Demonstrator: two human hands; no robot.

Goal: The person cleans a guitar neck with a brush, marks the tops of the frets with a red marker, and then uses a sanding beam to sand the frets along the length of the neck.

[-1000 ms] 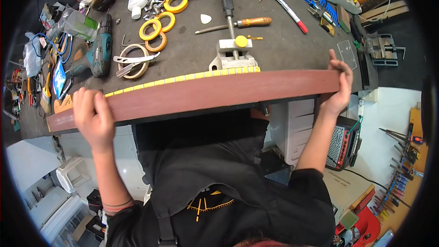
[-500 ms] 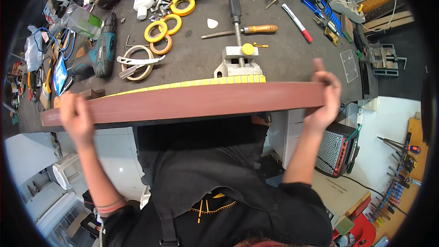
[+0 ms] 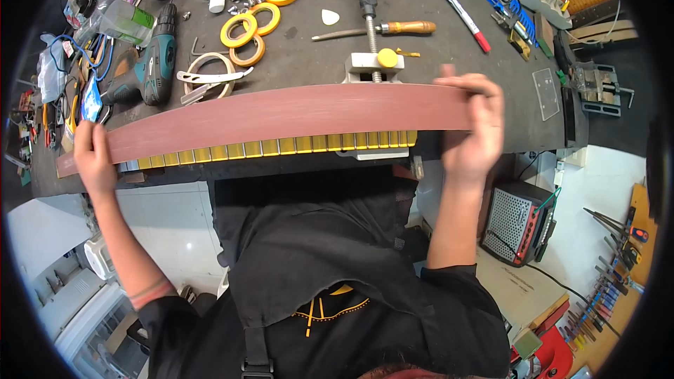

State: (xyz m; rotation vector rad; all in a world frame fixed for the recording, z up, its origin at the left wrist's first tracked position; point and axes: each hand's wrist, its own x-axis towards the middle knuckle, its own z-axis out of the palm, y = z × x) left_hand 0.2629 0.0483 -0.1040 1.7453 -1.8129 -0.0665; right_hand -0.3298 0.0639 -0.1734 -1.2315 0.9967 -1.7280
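A long reddish-brown strip of sandpaper [image 3: 295,111] stretches across my front, bowed in this view. My left hand [image 3: 95,158] is closed round its left end, fingers over the top edge. At the other end my right hand [image 3: 477,123] grips it, with the thumb on the near side. Along the strip's near edge shows a guitar neck [image 3: 281,146], with yellow tape between its metal frets. The strip hides the neck's far side, and whether the two touch cannot be told. A pale metal clamp [image 3: 365,63] with a black handle stands behind the strip.
A teal cordless drill [image 3: 156,67], rolls of yellow tape [image 3: 239,30] and a cream tape roll [image 3: 209,70] lie at left. Beyond the clamp is a wooden-handled file [image 3: 407,27]. A red-capped marker [image 3: 467,22] and a small vise [image 3: 600,88] are at right.
Both hands have moved the strip away from me, toward the clamp. More of the yellow-taped neck now shows on its near side. The view has shifted slightly.
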